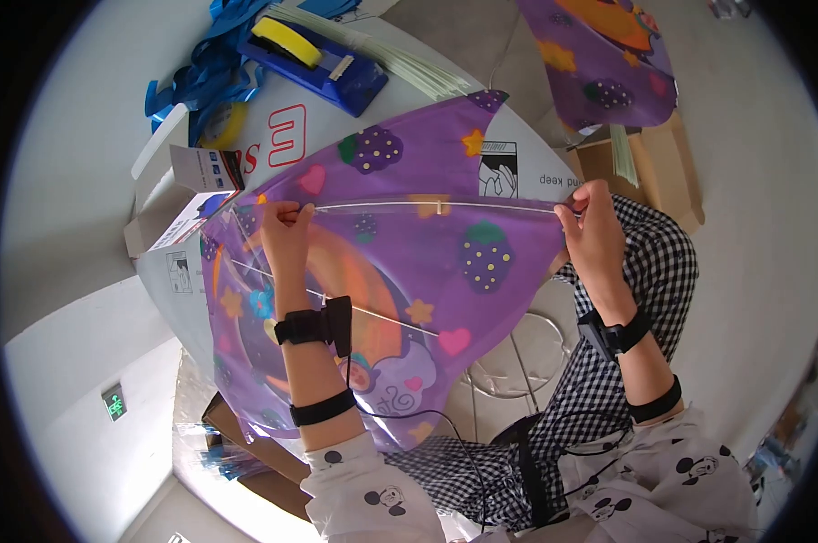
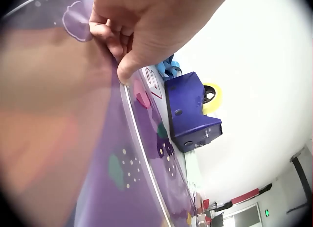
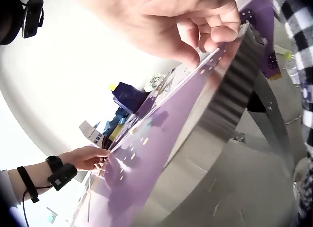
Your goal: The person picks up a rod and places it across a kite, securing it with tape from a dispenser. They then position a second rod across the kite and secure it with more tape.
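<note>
So, holding a purple kite (image 1: 400,172) spread out flat, up over a white printed box (image 1: 273,136). Pinching one end of the thin white rod (image 1: 436,206) with the left hand (image 1: 287,231), with fingers curled tight right at the kite's left tip. Same deal with the right hand (image 1: 594,226), gripping the rod's other end at the right tip. Got it stretched straight across the fabric between the two. Beyond the box: blue tape dispenser (image 1: 323,59), tangled blue ribbon (image 1: 200,81), bundle of pale sticks (image 1: 409,63), plus a second kite (image 1: 608,54) off right.
</note>
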`<state>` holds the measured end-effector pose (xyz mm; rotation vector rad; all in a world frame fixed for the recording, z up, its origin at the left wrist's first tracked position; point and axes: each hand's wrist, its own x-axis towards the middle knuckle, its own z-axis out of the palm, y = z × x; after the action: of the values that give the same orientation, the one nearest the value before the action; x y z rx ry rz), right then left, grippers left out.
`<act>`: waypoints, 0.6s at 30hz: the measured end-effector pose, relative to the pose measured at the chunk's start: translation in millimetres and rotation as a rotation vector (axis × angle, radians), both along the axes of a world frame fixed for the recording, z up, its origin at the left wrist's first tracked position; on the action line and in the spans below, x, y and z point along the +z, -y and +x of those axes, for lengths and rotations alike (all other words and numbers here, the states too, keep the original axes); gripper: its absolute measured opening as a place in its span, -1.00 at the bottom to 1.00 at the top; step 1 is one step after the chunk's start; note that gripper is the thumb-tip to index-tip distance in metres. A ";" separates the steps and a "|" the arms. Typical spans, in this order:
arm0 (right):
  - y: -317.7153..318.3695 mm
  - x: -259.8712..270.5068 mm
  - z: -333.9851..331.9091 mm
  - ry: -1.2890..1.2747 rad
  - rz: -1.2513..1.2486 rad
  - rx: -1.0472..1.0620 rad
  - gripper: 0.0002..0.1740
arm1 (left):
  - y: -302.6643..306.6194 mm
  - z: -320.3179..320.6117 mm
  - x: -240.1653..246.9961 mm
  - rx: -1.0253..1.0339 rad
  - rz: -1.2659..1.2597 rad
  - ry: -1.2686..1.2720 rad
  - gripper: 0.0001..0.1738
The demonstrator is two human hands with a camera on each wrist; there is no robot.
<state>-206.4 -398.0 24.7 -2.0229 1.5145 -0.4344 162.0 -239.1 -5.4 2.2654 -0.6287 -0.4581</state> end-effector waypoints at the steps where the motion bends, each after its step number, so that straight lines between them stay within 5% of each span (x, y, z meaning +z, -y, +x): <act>1: -1.1 4.6 2.4 -0.034 -0.082 0.035 -0.67 | -1.1 1.4 -1.8 -0.007 -0.009 -0.008 -0.67; 6: -17.0 41.0 54.6 0.123 -0.496 0.438 -0.79 | -2.5 7.3 -11.7 -0.030 -0.018 0.013 -0.74; 10: -44.8 31.5 157.9 0.439 -0.365 0.690 -0.87 | -0.9 0.7 -8.7 0.000 -0.029 0.028 -0.74; 18: -55.4 -20.3 249.4 0.315 -0.377 0.709 -0.87 | 4.2 -8.9 6.2 0.078 0.067 0.003 -0.76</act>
<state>43.1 -342.6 4.4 -2.4584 0.4906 -0.7260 153.0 -243.2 0.8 2.3447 -0.5322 -0.4438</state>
